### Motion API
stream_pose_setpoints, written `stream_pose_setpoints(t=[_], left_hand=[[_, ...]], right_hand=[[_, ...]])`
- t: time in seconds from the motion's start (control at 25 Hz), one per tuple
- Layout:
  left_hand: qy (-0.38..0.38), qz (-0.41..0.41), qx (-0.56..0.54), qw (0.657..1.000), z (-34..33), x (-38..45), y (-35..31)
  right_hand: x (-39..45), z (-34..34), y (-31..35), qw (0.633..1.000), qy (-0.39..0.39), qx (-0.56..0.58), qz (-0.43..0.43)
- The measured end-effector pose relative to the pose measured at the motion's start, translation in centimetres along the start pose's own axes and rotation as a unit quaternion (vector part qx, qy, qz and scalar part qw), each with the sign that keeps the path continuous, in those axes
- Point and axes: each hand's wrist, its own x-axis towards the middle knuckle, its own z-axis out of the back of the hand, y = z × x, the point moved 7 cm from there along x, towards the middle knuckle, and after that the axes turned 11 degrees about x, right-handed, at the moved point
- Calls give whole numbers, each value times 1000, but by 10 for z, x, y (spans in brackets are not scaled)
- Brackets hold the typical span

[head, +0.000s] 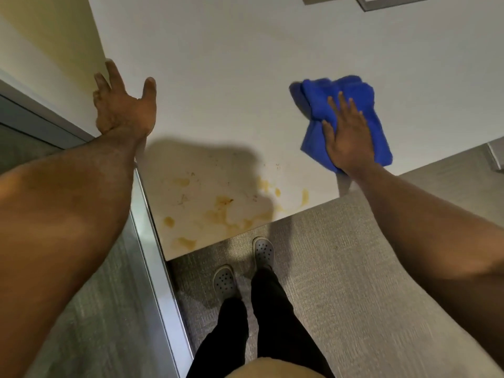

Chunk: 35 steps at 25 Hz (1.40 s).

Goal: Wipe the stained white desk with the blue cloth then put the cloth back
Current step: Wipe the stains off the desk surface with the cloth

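The white desk (223, 77) fills the upper half of the view. Yellow-brown stains (223, 205) are smeared on its near left corner, close to the front edge. A crumpled blue cloth (321, 99) lies on the desk to the right of the stains. My right hand (347, 137) presses flat on the cloth with fingers spread, covering its near part. My left hand (124, 105) rests open at the desk's left edge, against the wall, holding nothing.
A pale wall (49, 50) and a metal frame (152, 268) run along the left. Grey carpet (354, 268) lies below the desk edge, with my two grey shoes (245, 266) on it. A grey object (381, 1) sits at the desk's far edge.
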Motion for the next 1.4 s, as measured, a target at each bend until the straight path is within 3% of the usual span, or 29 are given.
stream_pose_setpoints(t=[0.08,0.2,0.28,0.32,0.4,0.48,0.56,0.64,0.72,0.84,0.92,1.08,1.2,1.24,1.4], left_hand=[[3,1,1,1000,0,0,-2],[11,-1,-8,1000,1,-1,-1],[13,3,-9,1000,0,0,1],[13,6,-9,1000,0,0,2],[12,1,-8,1000,-1,0,-1],[6,5,-11,1000,0,1,-1],[3,6,-9,1000,0,1,1],[7,5,-12,1000,1,-1,0],[5,4,-11,1000,1,0,-2],[-7,5,2,1000,-2,5,1],[-11,0,2,1000,-2,6,1],[-24,-4,1,1000,-1,5,1],[-21,-7,-11,1000,-1,4,0],[-17,-4,-16,1000,-1,4,0],[-9,1,-41,999,-4,5,1]], right_hand=[[-1,-16,33,1000,-12,2,-13],[-52,-39,82,982,87,-15,167],[-73,-30,63,962,136,-16,237],[-68,-21,43,969,129,-10,211],[-41,6,-3,996,62,10,67],[-35,8,-9,999,8,23,-44],[-61,-16,35,999,3,13,-30],[-105,-34,70,994,75,-3,79],[-116,-29,61,983,114,-7,142],[-76,-10,23,999,11,16,-26],[-62,-18,37,994,-34,6,-104],[-80,-50,104,998,50,-9,39],[-102,-45,91,977,124,-18,171],[-94,-38,75,980,112,-11,166],[-33,-19,28,1000,8,11,11]])
